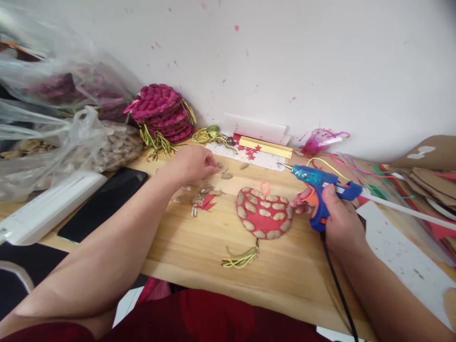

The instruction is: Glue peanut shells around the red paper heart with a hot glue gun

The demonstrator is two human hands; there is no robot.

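My right hand (344, 221) is wrapped round the handle of a blue glue gun (315, 176), its nozzle pointing left and a white glue stick out of its back. My right fingertips reach close to the right edge of a red rounded piece (263, 222), which lies flat with peanut shells (264, 205) stuck round its rim and in rows. An orange loop (264, 189) tops it and a yellow-green tassel (242, 259) hangs below. Beside some loose peanut shells (227, 175), my left hand (197, 164) has its fingers curled together; what they hold, if anything, is hidden.
Shell bits and red scraps (206, 203) lie below my left hand. Stacked purple discs (162, 111) with tassels and plastic bags (117, 140) stand at left, near a black phone (103, 204) and white power strip (53, 206). A pink-stained cup (317, 141) stands by the wall.
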